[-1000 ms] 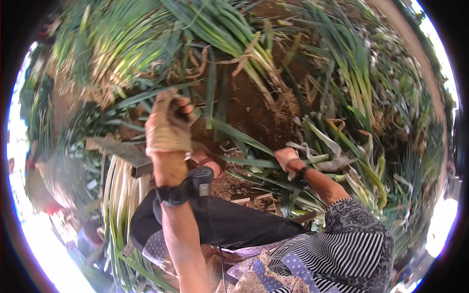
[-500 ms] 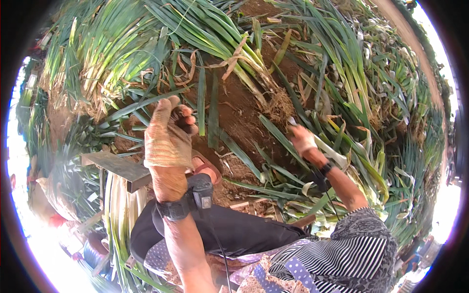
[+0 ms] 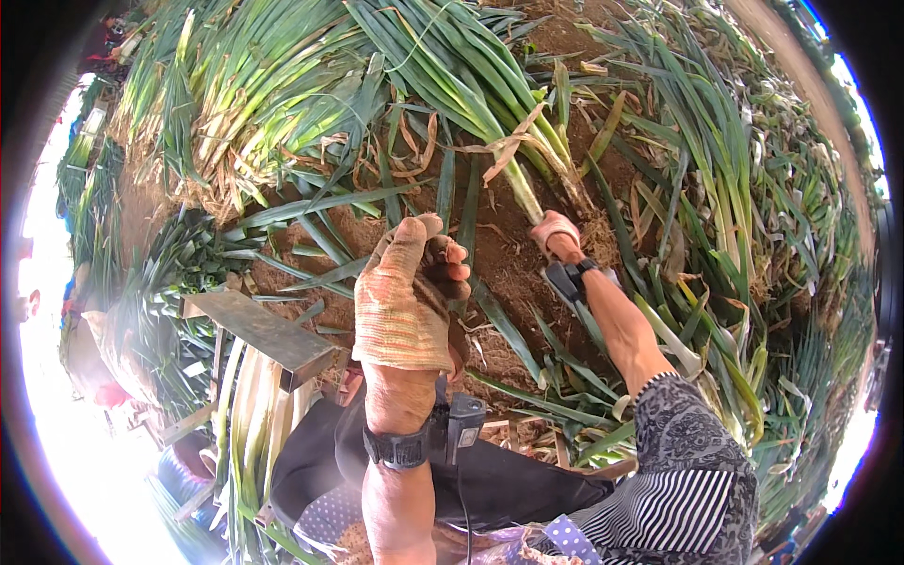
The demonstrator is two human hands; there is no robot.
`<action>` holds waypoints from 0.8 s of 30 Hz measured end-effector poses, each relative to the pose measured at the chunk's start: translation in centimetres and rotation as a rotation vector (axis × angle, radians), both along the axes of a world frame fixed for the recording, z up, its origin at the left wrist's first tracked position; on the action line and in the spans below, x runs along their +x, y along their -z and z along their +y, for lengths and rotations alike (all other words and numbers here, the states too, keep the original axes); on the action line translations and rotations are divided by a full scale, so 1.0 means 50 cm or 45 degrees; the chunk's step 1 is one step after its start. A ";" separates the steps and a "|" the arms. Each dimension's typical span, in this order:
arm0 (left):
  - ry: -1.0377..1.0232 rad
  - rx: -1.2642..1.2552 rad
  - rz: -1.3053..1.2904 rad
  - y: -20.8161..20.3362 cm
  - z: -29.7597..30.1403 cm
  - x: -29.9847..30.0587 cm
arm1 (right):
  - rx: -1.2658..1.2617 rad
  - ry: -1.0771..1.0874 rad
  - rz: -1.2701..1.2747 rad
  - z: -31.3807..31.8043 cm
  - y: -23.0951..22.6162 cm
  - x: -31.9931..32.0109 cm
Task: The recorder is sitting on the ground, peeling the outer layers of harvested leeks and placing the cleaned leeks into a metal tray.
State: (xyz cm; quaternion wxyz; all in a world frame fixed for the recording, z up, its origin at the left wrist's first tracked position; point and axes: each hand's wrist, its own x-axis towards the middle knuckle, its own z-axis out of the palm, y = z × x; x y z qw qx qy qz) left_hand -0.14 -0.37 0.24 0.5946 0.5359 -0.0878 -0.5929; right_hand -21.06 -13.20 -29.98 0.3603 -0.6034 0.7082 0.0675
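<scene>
My left hand [image 3: 410, 297] wears a dirty striped work glove with the fingertips bare. It hovers over the soil in front of my knees, fingers loosely curled and apart, with nothing seen in them; its palm is partly hidden. To its right, my right hand [image 3: 557, 235] is closed around the pale lower end of a leek-like green onion [image 3: 521, 188]. That stalk lies at the edge of a bundle with long green leaves [image 3: 438, 66]. Beside the hand, another stalk ends in brown, soil-covered roots [image 3: 595, 235].
A large heap of green onions [image 3: 254, 104] lies at the far left. More stalks [image 3: 720, 179] and trimmed leaves cover the right. A metal-topped stand [image 3: 259, 330] is left of my left hand, with pale stalks [image 3: 250, 414] next to it. Loose leaves [image 3: 504, 325] litter the soil.
My right hand has moved up and left onto the stalk's lower end and closed on it. My left hand now appears further right and slightly lower, as the whole view has shifted.
</scene>
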 end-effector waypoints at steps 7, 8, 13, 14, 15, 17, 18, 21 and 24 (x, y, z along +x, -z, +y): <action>-0.074 -0.040 -0.047 0.022 -0.022 -0.012 | 0.458 0.215 -0.622 0.157 -0.138 0.001; -0.125 0.045 -0.014 0.037 -0.031 -0.017 | 0.403 0.182 -0.416 0.177 -0.144 -0.011; -0.331 0.242 0.030 0.101 -0.062 -0.030 | 0.380 0.246 -0.610 0.274 -0.358 -0.046; -0.354 0.304 0.068 0.113 -0.068 -0.030 | 0.367 0.196 -0.567 0.293 -0.381 -0.073; -0.368 0.368 0.110 0.133 -0.080 -0.037 | 0.353 0.154 -0.519 0.308 -0.401 -0.103; -0.416 0.419 0.075 0.163 -0.085 -0.041 | 0.385 0.146 -0.460 0.349 -0.486 -0.127; -0.348 0.488 0.113 0.182 -0.091 -0.044 | 0.362 0.145 -0.510 0.371 -0.533 -0.142; -0.054 0.581 0.122 0.203 -0.088 -0.088 | 0.337 0.066 -0.377 0.431 -0.634 -0.188; 0.102 0.797 -0.017 0.210 -0.081 -0.123 | 0.405 -0.006 -0.292 0.482 -0.717 -0.199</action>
